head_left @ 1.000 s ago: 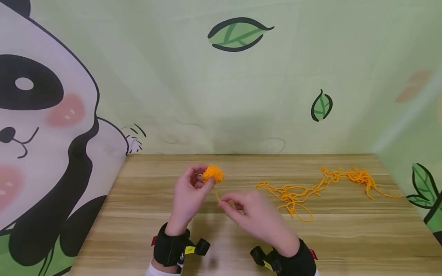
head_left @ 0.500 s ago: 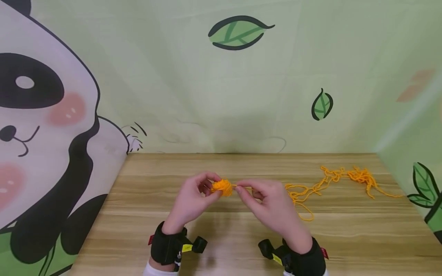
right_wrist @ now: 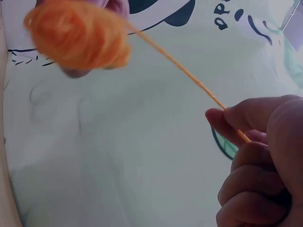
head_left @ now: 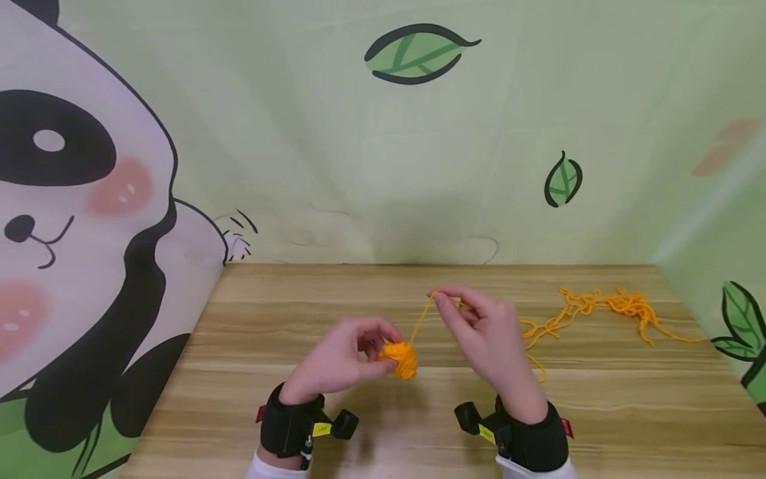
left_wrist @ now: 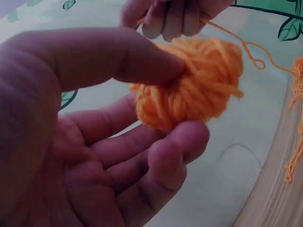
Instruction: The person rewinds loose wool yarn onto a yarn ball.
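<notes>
A small ball of orange yarn (head_left: pixel 403 362) is pinched between the thumb and fingers of my left hand (head_left: pixel 344 356), above the table. In the left wrist view the wound ball (left_wrist: pixel 203 85) shows its crossing strands, with the thumb pressed on top. A taut strand (right_wrist: pixel 182 68) runs from the ball to my right hand (head_left: pixel 487 339), which is higher and to the right. Thumb and index finger of the right hand (right_wrist: pixel 260 156) pinch that strand, and its other fingers are curled. Past the right hand the yarn trails toward the loose heap.
A loose tangle of orange yarn (head_left: pixel 628 306) lies at the right of the wooden table (head_left: pixel 287 293), one tail reaching the right edge. A green backdrop (head_left: pixel 299 166) printed with a panda and leaves stands behind the table. Both wrists wear black camera straps (head_left: pixel 532 436).
My right hand has moved up and away from the ball, stretching the strand between them. The left hand has brought the ball lower and rightward, turning it.
</notes>
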A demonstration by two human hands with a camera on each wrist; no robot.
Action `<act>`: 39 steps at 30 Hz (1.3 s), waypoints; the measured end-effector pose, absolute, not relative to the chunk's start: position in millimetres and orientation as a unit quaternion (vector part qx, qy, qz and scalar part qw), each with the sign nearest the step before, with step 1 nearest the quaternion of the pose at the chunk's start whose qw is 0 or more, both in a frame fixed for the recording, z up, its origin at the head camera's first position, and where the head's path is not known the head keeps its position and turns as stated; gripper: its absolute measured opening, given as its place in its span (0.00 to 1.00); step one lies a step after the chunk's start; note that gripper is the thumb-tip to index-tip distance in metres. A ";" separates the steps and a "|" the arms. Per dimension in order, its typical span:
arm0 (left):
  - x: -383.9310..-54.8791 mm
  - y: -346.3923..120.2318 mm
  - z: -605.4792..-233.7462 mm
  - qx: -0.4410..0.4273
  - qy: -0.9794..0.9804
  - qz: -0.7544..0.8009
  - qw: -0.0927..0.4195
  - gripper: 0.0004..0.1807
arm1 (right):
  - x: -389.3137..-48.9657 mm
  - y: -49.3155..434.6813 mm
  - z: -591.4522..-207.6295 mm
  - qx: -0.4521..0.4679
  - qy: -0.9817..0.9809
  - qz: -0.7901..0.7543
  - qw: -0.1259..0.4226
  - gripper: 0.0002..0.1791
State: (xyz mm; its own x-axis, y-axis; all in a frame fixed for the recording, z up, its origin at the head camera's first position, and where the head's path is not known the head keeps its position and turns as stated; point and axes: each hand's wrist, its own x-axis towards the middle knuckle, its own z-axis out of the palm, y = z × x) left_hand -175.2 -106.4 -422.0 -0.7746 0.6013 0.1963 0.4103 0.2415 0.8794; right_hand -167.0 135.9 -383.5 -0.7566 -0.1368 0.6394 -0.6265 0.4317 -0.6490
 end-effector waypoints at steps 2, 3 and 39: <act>-174.7 -107.5 -420.4 0.339 0.772 0.528 0.104 0.14 | -171.3 136.5 -385.7 0.217 -0.815 0.472 0.256 0.06; -174.3 -108.2 -419.1 0.347 0.764 0.534 0.108 0.14 | -173.4 136.7 -386.8 0.207 -0.821 0.467 0.254 0.07; -177.1 -113.7 -407.0 0.104 0.588 0.799 -0.067 0.17 | -169.2 102.1 -411.7 0.267 -0.915 0.301 0.006 0.09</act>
